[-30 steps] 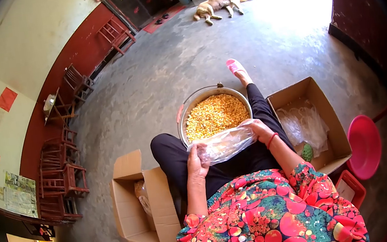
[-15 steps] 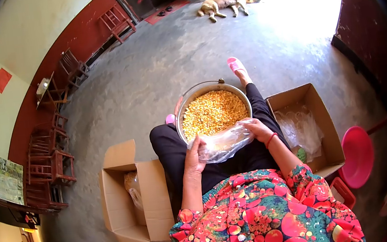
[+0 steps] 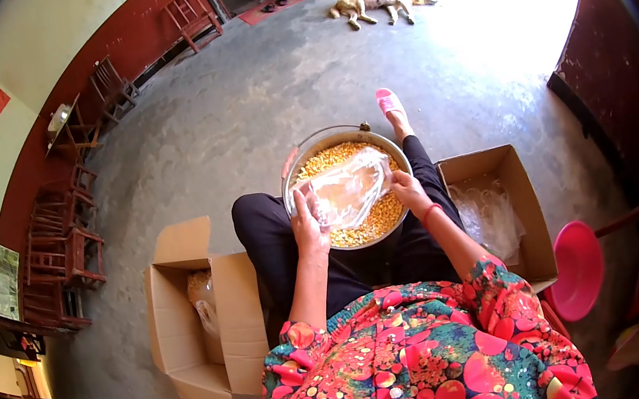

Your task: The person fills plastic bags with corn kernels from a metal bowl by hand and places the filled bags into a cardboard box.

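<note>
A clear plastic bag (image 3: pixel 350 188) is stretched between my two hands, above a metal bucket (image 3: pixel 404 159) filled with yellow corn kernels (image 3: pixel 377 224). My left hand (image 3: pixel 309 225) grips the bag's left side near the bucket's rim. On the other side, my right hand (image 3: pixel 409 191) pinches the bag's right edge. The bag looks flat, and corn shows around it. The bucket stands between my legs, its handle (image 3: pixel 319 131) tipped to the far side.
An open cardboard box (image 3: pixel 240 321) at my left holds a bag of corn (image 3: pixel 202 294). Another box (image 3: pixel 528 198) at my right contains clear plastic bags (image 3: pixel 489 218). Beyond it is a pink basin (image 3: pixel 576 272). A dog (image 3: pixel 379 2) lies on the far floor; wooden chairs (image 3: pixel 61 239) line the left wall.
Both hands have carried the plastic bag forward, from the bucket's near rim to over the corn. The bag is now tilted, and the view has shifted slightly.
</note>
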The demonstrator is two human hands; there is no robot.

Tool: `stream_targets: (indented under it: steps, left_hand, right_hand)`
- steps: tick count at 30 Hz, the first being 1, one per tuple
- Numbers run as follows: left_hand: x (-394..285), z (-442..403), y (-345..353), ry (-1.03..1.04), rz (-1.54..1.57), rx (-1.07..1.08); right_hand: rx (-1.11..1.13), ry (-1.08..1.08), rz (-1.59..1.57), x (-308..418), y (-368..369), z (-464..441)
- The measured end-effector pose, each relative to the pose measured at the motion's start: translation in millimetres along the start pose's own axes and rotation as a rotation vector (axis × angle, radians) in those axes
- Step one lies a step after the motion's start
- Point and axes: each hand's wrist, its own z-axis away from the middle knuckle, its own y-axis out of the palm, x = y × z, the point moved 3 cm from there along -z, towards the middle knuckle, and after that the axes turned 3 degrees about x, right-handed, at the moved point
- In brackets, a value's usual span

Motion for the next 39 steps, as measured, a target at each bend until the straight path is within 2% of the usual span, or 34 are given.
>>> stream_targets:
  steps: [2,4,6,8,10,12,16,17,20,21,22,24,25,26,29,34,36,37,39]
  left_hand:
    - [9,-10,-5,-0.003,-0.07,0.034]
    - [34,-17,-27,-0.052,-0.085,-0.078]
    - [51,-10,-51,-0.15,-0.153,-0.208]
    - [64,-10,-61,-0.103,-0.247,-0.285]
    - [58,-8,-56,-0.094,-0.242,-0.197]
    - [52,-5,-55,-0.079,-0.26,-0.225]
    - [46,-3,-49,-0.123,-0.211,-0.244]
    - [44,-3,-48,-0.096,-0.202,-0.251]
    - [41,-8,-52,-0.019,-0.184,-0.294]
    - [40,-8,-53,-0.013,-0.185,-0.286]
    - [39,-8,-53,-0.005,-0.18,-0.278]
    - [38,-5,-50,-0.007,-0.175,-0.272]
    - [37,-4,-46,-0.017,-0.184,-0.286]
    - [36,-3,-43,-0.027,-0.195,-0.3]
    - [42,-6,-43,-0.042,-0.152,-0.283]
    - [42,-2,-47,-0.059,-0.132,-0.292]
    - [43,-1,-48,-0.047,-0.153,-0.307]
    - [44,-2,-49,-0.053,-0.16,-0.285]
    - [48,-7,-52,-0.081,-0.161,-0.246]
  right_hand:
    - [-0.202,-0.183,0.49,3,5,-14]
    - [-0.139,-0.104,0.573,-17,10,-35]
    - [-0.099,-0.206,0.925,-22,25,-42]
    - [0.04,0.107,1.064,-28,34,-34]
    - [0.073,0.097,1.119,-2,48,-7]
    - [0.177,0.144,1.194,-9,61,-2]
    - [0.136,0.031,1.186,-1,61,6]
    - [0.015,-0.102,1.219,-6,62,6]
    - [0.144,-0.178,1.143,14,65,12]
    - [-0.013,-0.309,1.057,16,65,18]
    - [-0.005,-0.31,1.067,11,62,18]
    - [0.235,-0.308,0.937,5,59,19]
    - [0.218,-0.359,0.907,8,57,23]
    - [0.224,-0.361,0.917,10,54,27]
    - [0.482,-0.306,0.841,29,57,46]
    - [0.591,-0.296,0.952,11,65,21]
    - [0.446,-0.242,1.038,2,55,2]
    - [0.303,-0.174,1.127,4,50,-6]
    - [0.204,-0.057,1.179,-1,42,-16]
